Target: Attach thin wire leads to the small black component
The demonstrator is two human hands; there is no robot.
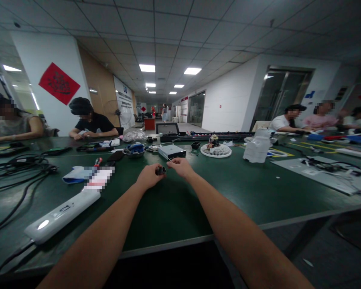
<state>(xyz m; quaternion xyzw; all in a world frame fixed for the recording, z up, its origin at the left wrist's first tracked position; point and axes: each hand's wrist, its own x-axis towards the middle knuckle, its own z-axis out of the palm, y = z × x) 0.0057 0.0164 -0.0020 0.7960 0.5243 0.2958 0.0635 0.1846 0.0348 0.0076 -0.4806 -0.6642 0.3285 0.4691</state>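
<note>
Small black cylinder (pixel 160 171) gripped in closed left hand (pixel 147 176), above green workbench (pixel 180 204). Right hand (pixel 181 166) pinched shut just beside it; anything held too small to tell. Metal box (pixel 171 152) ahead. White power strip (pixel 61 216) markings unreadable.

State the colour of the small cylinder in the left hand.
The small cylinder is black, clearest in the head view.
</note>
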